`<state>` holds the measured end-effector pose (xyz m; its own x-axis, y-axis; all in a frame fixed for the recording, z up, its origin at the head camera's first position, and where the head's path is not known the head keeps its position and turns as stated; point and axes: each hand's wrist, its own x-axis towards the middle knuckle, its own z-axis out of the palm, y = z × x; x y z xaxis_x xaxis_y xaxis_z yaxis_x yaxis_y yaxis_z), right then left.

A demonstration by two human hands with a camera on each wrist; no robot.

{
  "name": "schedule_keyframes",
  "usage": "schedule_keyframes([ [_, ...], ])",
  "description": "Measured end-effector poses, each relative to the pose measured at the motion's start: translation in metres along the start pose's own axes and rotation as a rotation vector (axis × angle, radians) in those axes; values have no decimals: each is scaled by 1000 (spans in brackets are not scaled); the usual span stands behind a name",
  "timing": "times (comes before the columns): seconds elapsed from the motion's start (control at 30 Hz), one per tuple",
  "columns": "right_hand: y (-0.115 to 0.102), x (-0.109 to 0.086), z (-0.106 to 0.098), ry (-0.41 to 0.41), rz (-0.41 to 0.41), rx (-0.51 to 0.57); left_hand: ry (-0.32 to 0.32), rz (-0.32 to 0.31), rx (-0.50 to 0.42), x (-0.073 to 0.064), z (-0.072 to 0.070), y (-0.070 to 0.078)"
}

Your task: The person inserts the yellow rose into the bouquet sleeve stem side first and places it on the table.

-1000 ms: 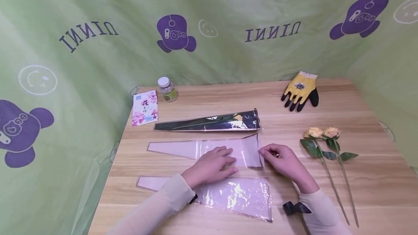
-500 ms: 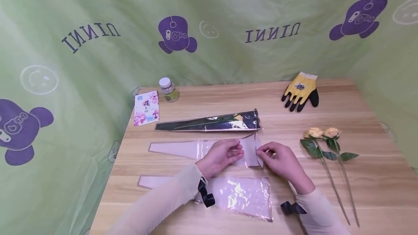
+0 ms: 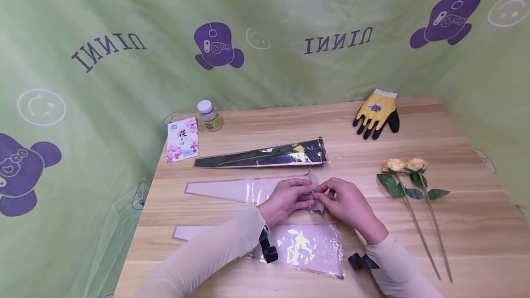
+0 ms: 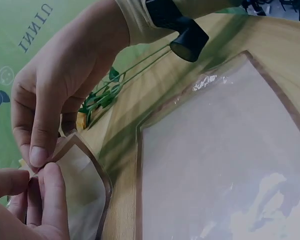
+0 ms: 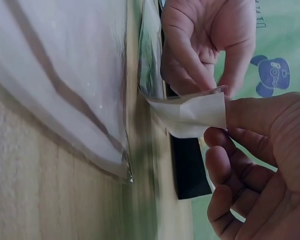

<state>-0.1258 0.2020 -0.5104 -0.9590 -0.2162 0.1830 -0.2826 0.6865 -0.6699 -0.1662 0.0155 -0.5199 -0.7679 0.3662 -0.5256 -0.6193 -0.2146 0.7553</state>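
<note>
In the head view, a pale single-flower sleeve point(image 3: 225, 187) with a brown border lies in the middle of the table, its wide right end lifted and bent up. My left hand point(image 3: 287, 199) pinches that raised end between thumb and fingers. Right beside it, my right hand point(image 3: 345, 201) pinches the same edge, fingertips meeting the left ones. The right wrist view shows the white inner face of the lifted flap point(image 5: 195, 115) between both hands. A second pale sleeve point(image 3: 306, 247) lies flat in front, partly under the left forearm.
Behind lies a black sleeve point(image 3: 256, 155) with a rose inside. Two peach roses point(image 3: 403, 192) with long stems lie at the right. A yellow-and-black glove point(image 3: 377, 113), a white-capped jar point(image 3: 210, 116) and a floral-print packet point(image 3: 182, 140) sit along the back.
My left hand has risen from lying on the sleeve and moved right to pinch its wide end. The right hand has drawn the edge left and up, so the end now bends upward.
</note>
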Motion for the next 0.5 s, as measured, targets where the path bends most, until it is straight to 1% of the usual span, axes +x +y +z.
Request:
schedule_keyframes([
  [0.23, 11, -2, -7, -2, 144, 98, 20, 31, -6, 4, -2, -2],
  [0.37, 16, -4, -11, -2, 188, 158, 27, 34, 7, 4, -2, -1],
  [0.5, 20, -9, -22, 32, 226, 265, 16, 43, 35, 6, 0, -1],
])
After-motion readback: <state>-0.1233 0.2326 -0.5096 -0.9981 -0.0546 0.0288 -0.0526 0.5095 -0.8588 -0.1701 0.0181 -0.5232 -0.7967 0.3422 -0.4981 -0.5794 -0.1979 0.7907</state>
